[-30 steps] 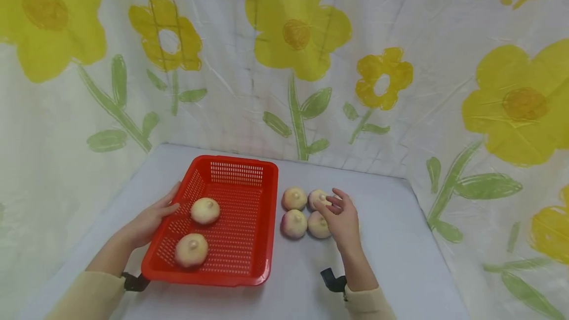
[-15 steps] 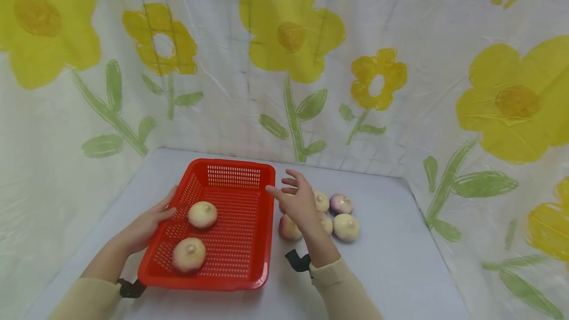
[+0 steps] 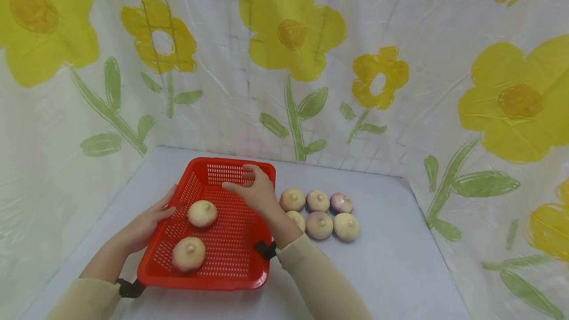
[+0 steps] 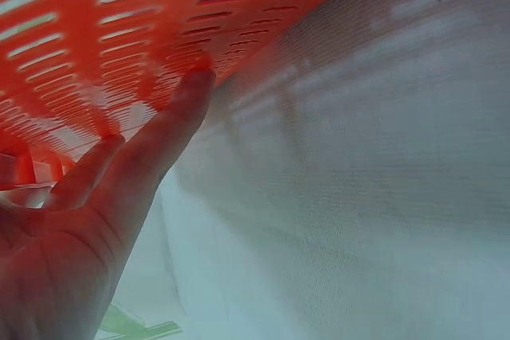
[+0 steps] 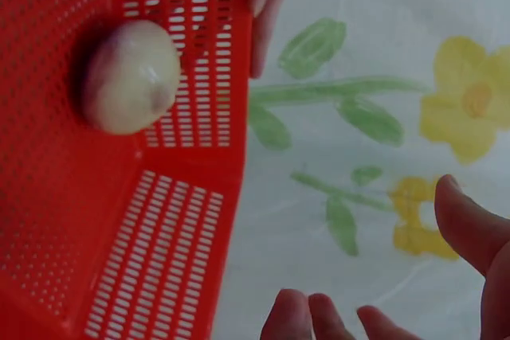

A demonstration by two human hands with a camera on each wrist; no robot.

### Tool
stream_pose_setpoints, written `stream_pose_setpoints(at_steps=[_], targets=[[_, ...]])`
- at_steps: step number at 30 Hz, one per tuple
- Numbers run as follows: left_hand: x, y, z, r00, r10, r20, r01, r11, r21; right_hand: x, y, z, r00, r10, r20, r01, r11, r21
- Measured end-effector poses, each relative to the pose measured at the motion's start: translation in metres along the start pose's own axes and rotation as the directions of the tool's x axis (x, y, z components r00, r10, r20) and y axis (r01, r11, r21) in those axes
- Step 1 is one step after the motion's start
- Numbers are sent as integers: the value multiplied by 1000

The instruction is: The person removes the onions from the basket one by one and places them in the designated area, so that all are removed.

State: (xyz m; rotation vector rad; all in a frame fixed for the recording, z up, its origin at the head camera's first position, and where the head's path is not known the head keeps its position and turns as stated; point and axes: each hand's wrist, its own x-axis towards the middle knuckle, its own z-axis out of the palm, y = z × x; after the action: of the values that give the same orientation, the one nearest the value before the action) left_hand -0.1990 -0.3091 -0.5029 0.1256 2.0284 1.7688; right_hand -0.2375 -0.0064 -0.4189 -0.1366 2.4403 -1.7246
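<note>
My left hand grips the left side of a red plastic basket, thumb at the rim. Its long fingers lie along the perforated outside, beneath the basket in the left wrist view. Inside the basket, toward its left, are two round cream-and-purple vegetables resembling turnips, a farther one and a nearer one. My right hand hovers over the basket's far right part, thumb and fingers spread with nothing between them. That right hand's thumb and fingertips stand apart in its wrist view.
Right of the basket, several similar vegetables sit in two short rows on the white table, among them a more purple one. My right forearm partly covers the nearest left one. A flower-printed curtain hangs behind the table.
My right hand has moved left from above the vegetables on the table to over the basket, holding nothing throughout. The left hand keeps its place on the basket.
</note>
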Motion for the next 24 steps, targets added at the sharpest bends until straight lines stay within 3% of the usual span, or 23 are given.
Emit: stream_pose_setpoints(at_steps=[6, 14, 20, 24], targets=[[-2, 2, 1, 1000, 10, 3, -10, 1000, 4, 18, 5, 30, 998, 58, 30, -58, 998, 22], [-4, 2, -1, 1000, 11, 14, -11, 1000, 4, 37, 20, 66, 972, 226, 71, -233, 964, 128], [-3, 1, 0, 1000, 8, 13, -8, 1000, -10, 41, 34, 83, 940, 322, 109, -330, 942, 61], [-2, 1, 0, 1000, 11, 9, -11, 1000, -4, 42, 40, 90, 935, 331, 131, -336, 942, 20]])
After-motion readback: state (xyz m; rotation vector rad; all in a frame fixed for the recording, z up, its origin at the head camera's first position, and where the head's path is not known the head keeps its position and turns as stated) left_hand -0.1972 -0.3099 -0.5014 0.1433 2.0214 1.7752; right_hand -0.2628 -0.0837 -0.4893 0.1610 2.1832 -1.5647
